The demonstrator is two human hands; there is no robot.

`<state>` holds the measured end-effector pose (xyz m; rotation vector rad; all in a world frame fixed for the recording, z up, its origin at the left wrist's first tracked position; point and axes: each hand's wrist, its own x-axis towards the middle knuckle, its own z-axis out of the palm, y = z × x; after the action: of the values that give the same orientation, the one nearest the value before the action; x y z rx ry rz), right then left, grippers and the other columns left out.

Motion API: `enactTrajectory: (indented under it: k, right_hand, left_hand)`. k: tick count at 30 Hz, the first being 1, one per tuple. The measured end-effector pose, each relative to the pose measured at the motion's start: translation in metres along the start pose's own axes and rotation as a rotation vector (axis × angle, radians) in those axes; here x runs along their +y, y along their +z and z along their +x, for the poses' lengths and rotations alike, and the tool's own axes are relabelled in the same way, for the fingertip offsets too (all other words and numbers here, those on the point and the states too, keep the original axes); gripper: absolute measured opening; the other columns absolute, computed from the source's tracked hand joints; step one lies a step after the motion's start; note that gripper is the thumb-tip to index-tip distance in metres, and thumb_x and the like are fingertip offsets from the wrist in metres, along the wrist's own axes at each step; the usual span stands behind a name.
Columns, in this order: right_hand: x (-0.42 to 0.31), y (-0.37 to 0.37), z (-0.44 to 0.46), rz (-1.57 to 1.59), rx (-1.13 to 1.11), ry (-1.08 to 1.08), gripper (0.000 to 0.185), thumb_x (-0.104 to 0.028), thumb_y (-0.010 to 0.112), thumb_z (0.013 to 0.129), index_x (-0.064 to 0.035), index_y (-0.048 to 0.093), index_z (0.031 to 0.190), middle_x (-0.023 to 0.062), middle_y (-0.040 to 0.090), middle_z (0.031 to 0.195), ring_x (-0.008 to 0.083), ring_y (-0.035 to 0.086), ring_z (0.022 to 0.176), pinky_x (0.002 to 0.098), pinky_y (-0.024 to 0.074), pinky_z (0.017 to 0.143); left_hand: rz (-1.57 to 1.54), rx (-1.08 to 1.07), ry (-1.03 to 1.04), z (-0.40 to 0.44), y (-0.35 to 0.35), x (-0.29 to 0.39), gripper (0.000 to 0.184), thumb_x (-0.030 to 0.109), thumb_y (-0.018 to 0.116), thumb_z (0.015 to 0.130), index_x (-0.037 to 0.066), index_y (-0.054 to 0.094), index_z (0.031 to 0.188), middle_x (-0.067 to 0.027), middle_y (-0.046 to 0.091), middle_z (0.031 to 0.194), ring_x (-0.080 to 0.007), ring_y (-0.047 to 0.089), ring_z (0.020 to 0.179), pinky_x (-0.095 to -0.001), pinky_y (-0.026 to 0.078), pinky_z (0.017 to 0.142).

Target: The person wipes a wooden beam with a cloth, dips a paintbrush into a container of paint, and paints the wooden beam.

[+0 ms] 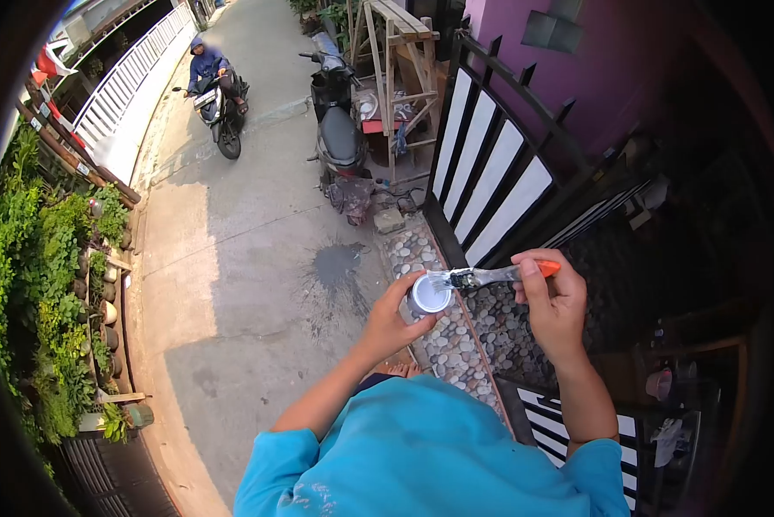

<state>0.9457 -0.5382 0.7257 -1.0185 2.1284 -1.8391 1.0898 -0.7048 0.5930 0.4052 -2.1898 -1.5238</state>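
A blue shirt is nearest, on the near side of a small can with a white mouth. The left hand clamps the can, thumb along its near side and fingers around its far side. To the can's right, the right hand pinches a paintbrush by its orange-ended handle; its bristles reach over the can's mouth, though whether they touch it I cannot tell. Beyond the can, to the right, stands a black-and-white gate.

Bright blue short-sleeved shirt, pale specks, probably dark legwear
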Motion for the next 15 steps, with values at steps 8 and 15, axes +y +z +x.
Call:
enactTrajectory:
  k: [8, 15]
  right_hand:
    - [-0.010, 0.009, 0.002, -0.193, -0.124, -0.081, 0.013, -0.012, 0.063, 0.094, 0.0013, 0.064, 0.095, 0.0064, 0.064, 0.079, 0.0088, 0.059, 0.068, 0.0233, 0.0465, 0.060]
    - [-0.005, 0.020, 0.005, -0.311, -0.163, -0.163, 0.013, -0.011, 0.064, 0.092, 0.0014, 0.064, 0.095, 0.0076, 0.063, 0.078, 0.0111, 0.064, 0.065, 0.0253, 0.0474, 0.055]
  left_hand:
    - [-0.114, -0.044, 0.052, 0.006, 0.005, -0.013, 0.067, 0.006, 0.079, 0.074, -0.001, 0.048, 0.133, -0.0125, 0.057, 0.131, -0.0206, 0.054, 0.123, -0.0350, 0.039, 0.107]
    - [-0.098, -0.061, 0.073, 0.008, 0.004, -0.017, 0.067, 0.005, 0.079, 0.074, -0.001, 0.048, 0.133, -0.0125, 0.057, 0.130, -0.0210, 0.054, 0.123, -0.0354, 0.040, 0.107]
